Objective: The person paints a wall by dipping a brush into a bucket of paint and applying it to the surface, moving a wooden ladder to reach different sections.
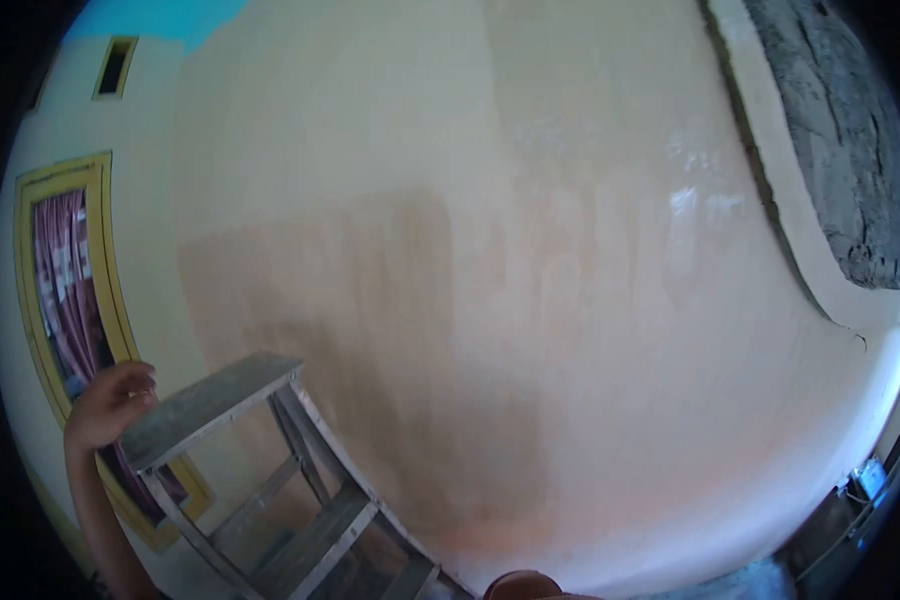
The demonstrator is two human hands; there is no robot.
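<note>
At the left, my left hand [115, 402] is raised beside the near end of the stepladder's flat top [215, 405]. Its fingers are loosely bent and apart, with nothing visible between them; whether the fingertips touch the ladder is unclear. The metal stepladder stands in front of a large pale wall [590, 250]. A darker, damp-looking patch [400, 400] spreads over the wall's lower left and middle, and shiny wet spots show at the upper right. My right hand is out of view.
A yellow-framed window [106, 260] with a patterned curtain [65, 270] is at the left, below a small vent [116, 67]. Rough grey masonry [835, 130] shows at the upper right. Part of a brown rounded object [522, 585] shows at the bottom edge.
</note>
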